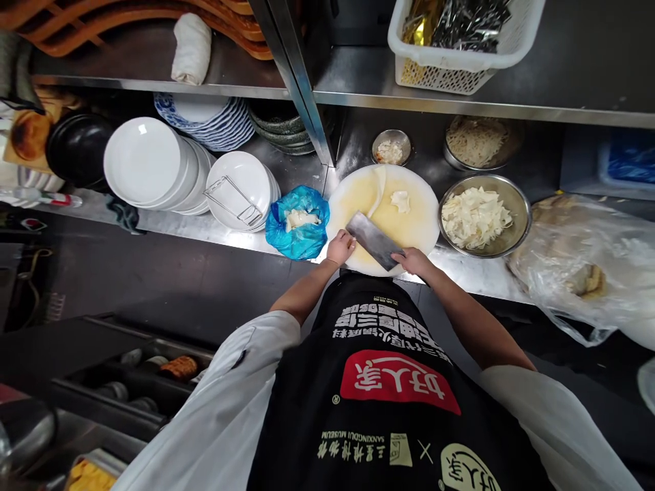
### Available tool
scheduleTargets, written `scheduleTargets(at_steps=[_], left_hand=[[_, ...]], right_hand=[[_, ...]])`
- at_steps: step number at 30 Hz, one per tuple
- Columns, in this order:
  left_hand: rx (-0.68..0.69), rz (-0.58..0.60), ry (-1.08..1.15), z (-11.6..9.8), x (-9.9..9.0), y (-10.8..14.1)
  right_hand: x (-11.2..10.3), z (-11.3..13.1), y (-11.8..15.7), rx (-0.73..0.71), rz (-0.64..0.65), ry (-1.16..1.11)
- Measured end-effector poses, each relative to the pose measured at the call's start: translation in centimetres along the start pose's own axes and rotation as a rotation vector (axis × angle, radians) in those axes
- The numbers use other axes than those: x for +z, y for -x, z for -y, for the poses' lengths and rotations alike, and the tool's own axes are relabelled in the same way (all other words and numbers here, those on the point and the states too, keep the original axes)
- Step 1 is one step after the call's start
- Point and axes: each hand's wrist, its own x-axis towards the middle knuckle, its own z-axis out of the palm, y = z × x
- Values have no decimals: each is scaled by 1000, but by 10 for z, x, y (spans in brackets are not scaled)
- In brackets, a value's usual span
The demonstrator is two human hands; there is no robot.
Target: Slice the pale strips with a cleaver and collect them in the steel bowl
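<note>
- Cutting looked well along, my read: pale sliced pieces (475,217) were heaped in the steel bowl (520,226), just beside the board's right edge.
- Uncut or part-cut, by the look of it: one long pale strip (379,191) and one small flat piece (400,201), both on the far half of the round board (424,217). More pale stuff (301,219) sat in the blue bag (276,235) off the board's left edge; couldn't tell if it was due for cutting.
- Right hand (413,262): fingers clamped on the handle of the cleaver (372,237), blade slanting over the board's near half.
- Left hand (342,247): at the board's near-left edge, fingers curled together by the blade's far end. Couldn't tell if they gripped anything.
- Edges: board sat right up at the counter's (460,269) near edge, no slack there. Bag and bowl boxed in left and right; small bowl (408,147) sat just past the far rim.
- Open room: bare board right of the blade, below the small flat piece.
</note>
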Motion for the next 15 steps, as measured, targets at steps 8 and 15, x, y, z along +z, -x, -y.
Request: scheduleTargets(at_steps=[8,15], left_hand=[[51,129,-45,-9,-10,-20],[-216,165,319,-25,-24,-32]], right_hand=[[-23,-102,111,65,-132,211],[4,-89,115,193,-333,76]])
